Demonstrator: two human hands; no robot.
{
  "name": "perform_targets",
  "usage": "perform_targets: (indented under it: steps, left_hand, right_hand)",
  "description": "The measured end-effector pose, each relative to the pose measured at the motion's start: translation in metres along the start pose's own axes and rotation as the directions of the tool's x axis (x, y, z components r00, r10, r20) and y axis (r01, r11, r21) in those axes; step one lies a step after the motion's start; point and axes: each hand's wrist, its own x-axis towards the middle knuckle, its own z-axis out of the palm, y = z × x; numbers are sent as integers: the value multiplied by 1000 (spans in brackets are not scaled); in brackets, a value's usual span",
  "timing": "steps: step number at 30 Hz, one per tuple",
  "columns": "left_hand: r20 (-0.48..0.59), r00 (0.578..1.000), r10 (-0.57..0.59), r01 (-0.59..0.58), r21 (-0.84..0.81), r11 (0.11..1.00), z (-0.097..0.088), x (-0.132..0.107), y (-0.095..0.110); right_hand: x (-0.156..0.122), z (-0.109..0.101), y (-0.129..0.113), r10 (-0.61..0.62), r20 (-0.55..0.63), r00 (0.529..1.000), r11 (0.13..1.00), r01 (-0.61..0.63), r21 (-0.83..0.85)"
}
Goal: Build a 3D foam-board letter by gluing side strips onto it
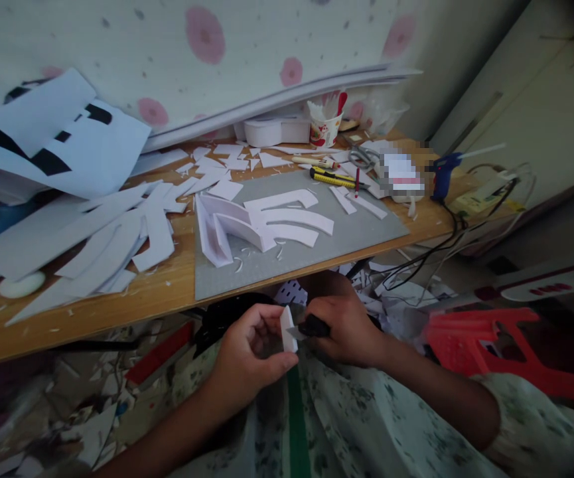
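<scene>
Below the desk edge, over my lap, my left hand (249, 355) pinches a small white foam-board piece (288, 329) between thumb and fingers. My right hand (342, 324) is closed round a black-handled knife (311, 326), whose blade touches the white piece. On the grey cutting mat (366, 229) above lies a white foam-board letter assembly (254, 222) with curved strips beside it.
White offcuts (117, 239) cover the left of the wooden desk (157, 292). A yellow cutter (334, 178), scissors (361, 156), a cup (324, 129) and a blue glue gun (443, 174) sit at the back right. A red stool (486, 345) stands at right; scraps litter the floor.
</scene>
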Motion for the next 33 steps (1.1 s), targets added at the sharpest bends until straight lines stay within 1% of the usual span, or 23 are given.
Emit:
perform_targets:
  steps: [5,8,13,15,19,21,24,27,33]
  left_hand:
    - [-2,1000,-18,18,32,999,1,-2,1]
    - [-2,1000,-13,13,42,999,2,-3,1]
    - [39,999,15,-16,26,1000,3,-4,0]
    - [29,999,21,-21,29,999,3,-3,-1]
    - [-10,1000,1,0,34,999,3,-1,-1]
    - [-12,1000,3,-3,26,1000,3,-1,-1]
    - [-5,1000,9,-9,10,1000,3,-2,-1]
    - [0,1000,10,-10,11,1000,3,-3,-1]
    - [11,1000,28,-28,7,1000,1,-4,-4]
  right_hand:
    - [2,2,0,38,18,999,998,-38,-43]
    - [3,2,2,86,38,996,995,-84,-52]
    - [5,3,7,159,22,987,985,-156,-78]
    - [4,4,7,146,18,989,988,-145,-46]
    - [0,2,3,34,51,998,999,-36,40]
    - [-1,1,1,8,54,999,999,-10,49]
    - [-1,1,-1,11,44,999,999,-12,36]
    - [0,2,0,38,29,999,999,-38,7]
    - [3,5,1,58,18,998,998,-58,-15]
